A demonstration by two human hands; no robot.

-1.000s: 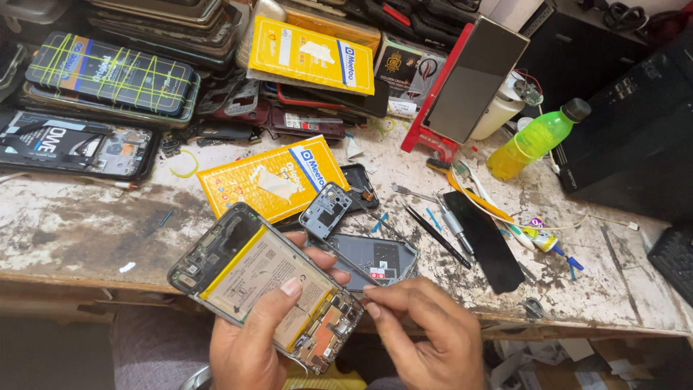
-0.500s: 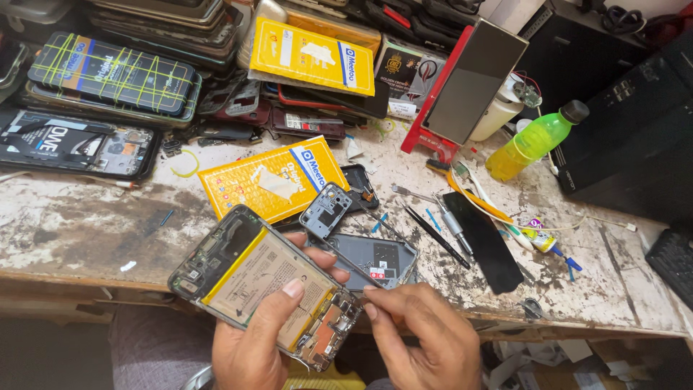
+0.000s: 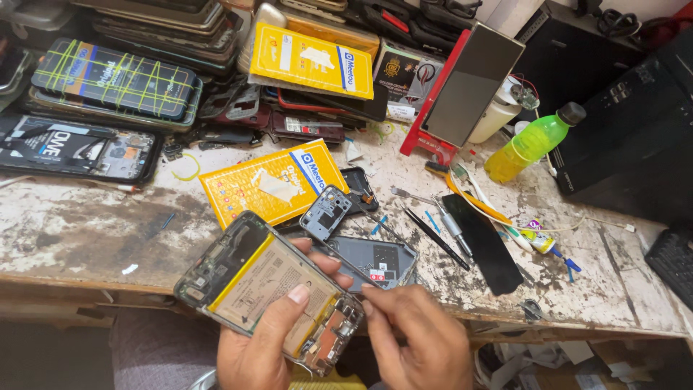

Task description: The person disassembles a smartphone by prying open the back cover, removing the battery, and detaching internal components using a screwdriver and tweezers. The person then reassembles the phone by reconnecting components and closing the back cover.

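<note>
**Opened phone in my hands at the bench edge**

My left hand [image 3: 263,339] grips the opened phone [image 3: 271,292], thumb across its battery. My right hand [image 3: 419,339] pinches at the phone's lower corner. Just beyond the phone lies a grey cover [image 3: 379,261], then a yellow packet [image 3: 274,182]; farther off stands a green bottle [image 3: 530,142].

counted: 2 hands [image 3: 260,347] [image 3: 419,339] | 1 opened phone [image 3: 271,289] | 2 yellow packs [image 3: 271,180] [image 3: 314,61] | 1 green bottle [image 3: 534,141] | 1 glue tube [image 3: 541,238]
</note>
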